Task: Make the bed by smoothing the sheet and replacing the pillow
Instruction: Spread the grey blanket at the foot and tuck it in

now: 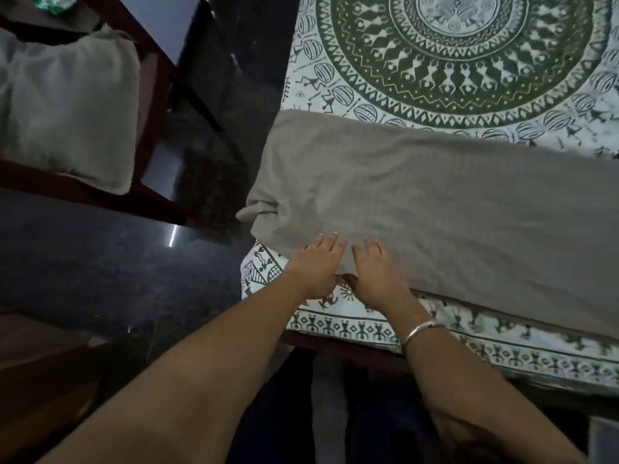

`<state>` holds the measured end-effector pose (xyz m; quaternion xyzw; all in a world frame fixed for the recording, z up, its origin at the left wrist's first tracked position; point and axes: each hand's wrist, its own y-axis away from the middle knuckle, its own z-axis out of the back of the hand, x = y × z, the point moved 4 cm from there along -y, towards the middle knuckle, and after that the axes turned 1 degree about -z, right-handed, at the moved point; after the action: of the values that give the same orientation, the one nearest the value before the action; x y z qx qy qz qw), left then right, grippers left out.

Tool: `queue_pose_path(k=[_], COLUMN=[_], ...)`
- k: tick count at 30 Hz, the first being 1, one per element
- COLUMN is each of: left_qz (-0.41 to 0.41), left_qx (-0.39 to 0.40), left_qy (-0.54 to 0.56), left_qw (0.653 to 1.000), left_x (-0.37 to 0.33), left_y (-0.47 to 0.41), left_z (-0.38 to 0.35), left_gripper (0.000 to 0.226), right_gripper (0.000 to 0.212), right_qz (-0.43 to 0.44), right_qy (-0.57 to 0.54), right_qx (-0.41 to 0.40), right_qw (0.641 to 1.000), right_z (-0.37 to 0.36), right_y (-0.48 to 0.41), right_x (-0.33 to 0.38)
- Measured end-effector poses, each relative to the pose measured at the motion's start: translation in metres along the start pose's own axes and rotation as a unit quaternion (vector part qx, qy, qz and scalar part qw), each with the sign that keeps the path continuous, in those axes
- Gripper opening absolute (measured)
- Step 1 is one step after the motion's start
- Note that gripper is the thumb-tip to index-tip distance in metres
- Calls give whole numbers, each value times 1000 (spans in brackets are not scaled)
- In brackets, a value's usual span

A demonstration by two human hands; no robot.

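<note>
The left hand [316, 267] and the right hand [378, 274] lie side by side, palms down, on the near edge of the grey pillow [418, 202]; the fingers [330, 245] of the 2 hands are straight and slightly spread, pressing flat on the cloth and gripping nothing; the pillow stretches beyond and to the right of the fingers, lying across the bed; the green-patterned sheet [469, 61] shows beyond the pillow and again beneath the wrists; a silver bangle [422, 329] circles the right wrist; left of the fingers, across the dark floor [100, 256], stands a wooden chair [160, 70] with a pale cushion [67, 105].
</note>
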<state>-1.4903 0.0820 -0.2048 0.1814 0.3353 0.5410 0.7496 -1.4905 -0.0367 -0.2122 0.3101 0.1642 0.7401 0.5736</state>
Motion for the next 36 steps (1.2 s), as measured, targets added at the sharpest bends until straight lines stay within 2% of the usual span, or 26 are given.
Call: queue_pose_path(k=[4, 7, 10, 12, 16, 20, 22, 24, 28, 30, 33, 36], left_qz=[-12, -16, -41, -66, -91, -59, -16, -11, -36, -47, -87, -43], left_qx=[-6, -22, -74, -121, -220, -365, -396, -382, -315, -324, -308, -282], left_qy=[-25, -84, -153, -156, -163, -186, -175, -168, -120, -122, -159, -185], left_qw=[1000, 996, 985, 978, 958, 911, 901, 909, 941, 937, 934, 940], left_x=[30, 50, 64, 69, 76, 80, 89, 98, 103, 101, 99, 116], left_y=[-22, -38, -52, -58, -72, -73, -71, -67, -43, -22, -5, -5], left_z=[-36, -65, -83, -88, -94, -75, -64, -59, -42, -35, -46, -60], left_gripper=[70, 68, 65, 63, 58, 35, 27, 23, 22, 13, 22, 21], right_gripper=[66, 70, 71, 61, 16, 21, 19, 17, 13, 17, 26, 24], right_qz=[21, 44, 21, 13, 47, 42, 64, 84, 96, 122, 175, 182], right_qy=[-30, -20, 12, 50, 41, -26, -45, -35, -1, -8, 36, 26], right_qx=[0, -6, -29, -46, -220, -334, -365, -374, -341, -324, -268, -239], right_qw=[999, 999, 999, 998, 973, 941, 928, 923, 935, 938, 947, 953], right_z=[-40, -68, -87, -93, -95, -74, -70, -70, -67, -59, -57, -64], right_y=[-27, -51, -67, -72, -78, -69, -60, -53, -48, -45, -42, -40], right_x=[7, 5, 2, 2, 4, 1, 0, 0, 3, 5, 9, 1])
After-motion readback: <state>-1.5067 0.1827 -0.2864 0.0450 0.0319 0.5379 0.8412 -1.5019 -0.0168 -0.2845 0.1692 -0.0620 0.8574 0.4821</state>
